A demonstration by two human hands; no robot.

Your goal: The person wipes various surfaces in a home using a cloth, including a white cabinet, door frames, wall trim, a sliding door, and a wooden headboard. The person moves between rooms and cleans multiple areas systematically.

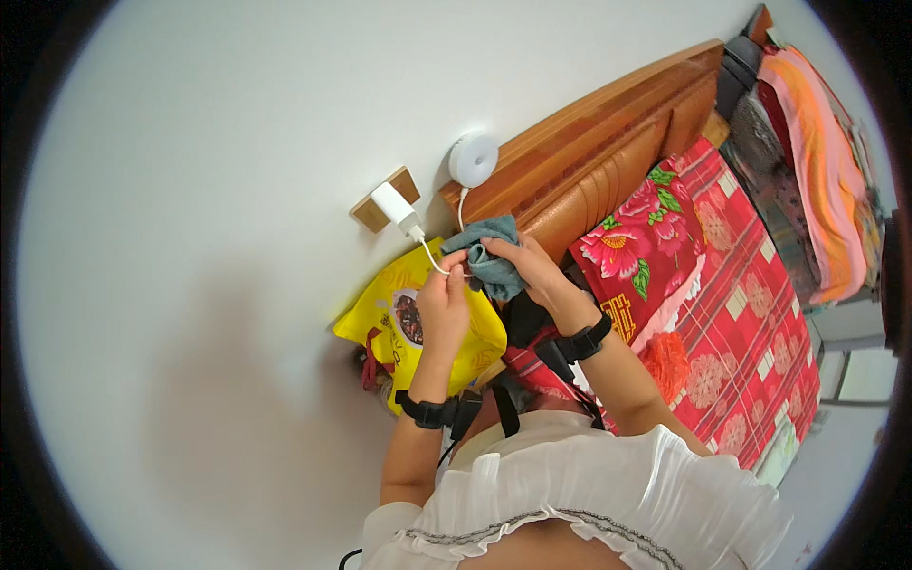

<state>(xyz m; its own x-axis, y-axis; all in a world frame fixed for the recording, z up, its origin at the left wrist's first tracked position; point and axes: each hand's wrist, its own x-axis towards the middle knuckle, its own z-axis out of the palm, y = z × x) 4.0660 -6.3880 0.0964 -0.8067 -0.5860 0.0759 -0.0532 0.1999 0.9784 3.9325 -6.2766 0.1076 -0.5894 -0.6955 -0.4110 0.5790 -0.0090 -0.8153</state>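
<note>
A white charging cable (pixel 432 258) hangs from a white plug-in charger (pixel 393 204) on the wall socket. My left hand (pixel 443 299) pinches this cable between thumb and fingers. Right beside it, my right hand (pixel 531 265) holds a folded grey-blue cloth (pixel 496 274), which hides part of the cable. Above the cloth, a round white lamp-like device (pixel 474 159) sits at the end of the headboard, and a white cord (pixel 461 208) runs down from it behind the cloth.
A wooden headboard (pixel 605 114) with padded brown panels rises on the right. Below my left hand stands a bright yellow bag (pixel 385 292). The bed (pixel 741 285) has a red patterned sheet, a floral red pillow (pixel 641 228) and an orange-red mesh bundle (pixel 666 365). White wall (pixel 214 178) fills the left.
</note>
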